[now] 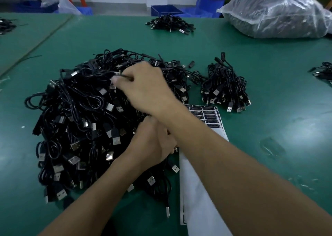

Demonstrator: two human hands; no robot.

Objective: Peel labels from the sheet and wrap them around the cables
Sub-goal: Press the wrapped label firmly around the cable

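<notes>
Cables (80, 118) | right hand (143, 90) fingers pinch one | left hand (152, 142) fingers hidden | label sheet (195, 190) beside, right

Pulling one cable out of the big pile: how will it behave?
Likely floppy: the cable pinched by the right hand is thin. Probably snags: cords in the big pile loop through each other. Metal plug ends may catch.

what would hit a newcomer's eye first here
The big tangled pile of black USB cables covering the left-centre of the green table, with the right hand crossed over the left hand and pinching a cable at the pile's top. Next, the white label sheet right of the pile, and the clear plastic bag at the far right.
</notes>
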